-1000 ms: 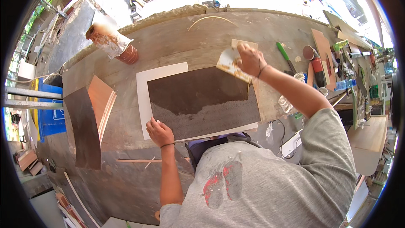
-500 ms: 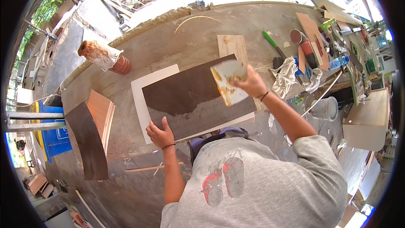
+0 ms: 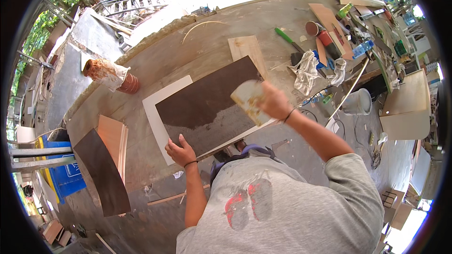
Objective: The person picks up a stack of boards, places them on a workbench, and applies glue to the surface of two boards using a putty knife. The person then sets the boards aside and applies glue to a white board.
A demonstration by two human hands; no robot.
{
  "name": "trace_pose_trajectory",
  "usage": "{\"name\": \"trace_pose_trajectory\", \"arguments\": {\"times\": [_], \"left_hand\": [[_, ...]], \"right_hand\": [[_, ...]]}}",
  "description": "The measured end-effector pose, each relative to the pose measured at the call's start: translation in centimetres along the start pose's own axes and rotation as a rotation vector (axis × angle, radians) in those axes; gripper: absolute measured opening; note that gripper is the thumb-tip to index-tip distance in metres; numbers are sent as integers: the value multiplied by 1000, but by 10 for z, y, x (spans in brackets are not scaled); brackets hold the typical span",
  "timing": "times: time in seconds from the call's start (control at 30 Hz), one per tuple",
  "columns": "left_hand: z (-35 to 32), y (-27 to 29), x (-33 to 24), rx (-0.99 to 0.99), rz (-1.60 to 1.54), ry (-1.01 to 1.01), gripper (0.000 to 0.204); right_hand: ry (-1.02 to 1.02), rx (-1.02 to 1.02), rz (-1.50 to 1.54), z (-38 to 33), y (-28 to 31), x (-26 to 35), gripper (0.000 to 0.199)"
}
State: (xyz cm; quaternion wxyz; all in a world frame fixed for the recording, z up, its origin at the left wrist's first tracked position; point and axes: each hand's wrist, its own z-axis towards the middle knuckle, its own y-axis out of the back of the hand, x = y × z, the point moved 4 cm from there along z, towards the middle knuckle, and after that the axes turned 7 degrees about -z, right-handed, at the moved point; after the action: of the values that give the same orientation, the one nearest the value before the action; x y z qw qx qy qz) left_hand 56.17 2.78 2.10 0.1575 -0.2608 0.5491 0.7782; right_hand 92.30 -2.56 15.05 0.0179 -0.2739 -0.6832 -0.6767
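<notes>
A dark brown sheet (image 3: 202, 94) lies over a white board (image 3: 153, 108) on the workbench. Its far part is smooth brown, while the near part looks grey and speckled. My left hand (image 3: 181, 151) rests at the sheet's near left corner, fingers apart and nothing in them. Over the sheet's right end, my right hand (image 3: 275, 102) grips a pale flat spreader (image 3: 246, 95) smeared with yellow-brown residue. The hand is slightly blurred, and whether the spreader's edge touches the sheet I cannot tell.
A rust-stained can (image 3: 126, 82) lies at the left. Nearer stand stacked wood panels (image 3: 110, 134) and a curved dark sheet (image 3: 101, 171). At the right are a green-handled tool (image 3: 283, 34), white rags (image 3: 306, 71), bottles and boards. A bucket (image 3: 357, 102) sits beyond the bench edge.
My right hand has moved the spreader slightly nearer to me along the sheet's right end and tilted it. The left hand stays at its corner. The whole view has shifted a little.
</notes>
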Motion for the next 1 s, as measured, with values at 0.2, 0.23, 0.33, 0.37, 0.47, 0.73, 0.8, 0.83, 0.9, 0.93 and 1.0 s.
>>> {"name": "trace_pose_trajectory", "arguments": {"times": [0.2,0.23,0.33,0.37,0.47,0.73,0.8,0.83,0.9,0.93,1.0], "left_hand": [[1,5,0,28,-32,18,53],[0,6,2,17,-35,3,53],[-1,2,-1,19,-78,-34,51],[-1,3,-2,29,-88,-25,51],[3,2,7,46,-122,-20,50],[14,7,25,209,-282,-37,51],[16,7,31,252,-272,-21,52],[16,9,34,271,-274,-8,54],[18,18,31,311,-285,14,56],[18,22,32,331,-310,41,57],[13,27,33,376,-366,95,60]], "right_hand": [[9,-191,-202,26,-11,-17,39],[0,-261,-257,38,-6,-30,38],[-2,-419,-374,74,4,-108,40],[-77,-364,-360,82,17,-121,41],[-212,-360,-189,66,62,-89,43],[-32,-420,653,11,59,-58,56],[-270,-96,1126,4,54,-57,51],[-391,82,1351,-4,57,-51,48],[-295,197,1363,-25,84,-24,38],[-260,212,1441,-35,94,-5,38],[-250,170,1430,-43,94,-1,33]]}}
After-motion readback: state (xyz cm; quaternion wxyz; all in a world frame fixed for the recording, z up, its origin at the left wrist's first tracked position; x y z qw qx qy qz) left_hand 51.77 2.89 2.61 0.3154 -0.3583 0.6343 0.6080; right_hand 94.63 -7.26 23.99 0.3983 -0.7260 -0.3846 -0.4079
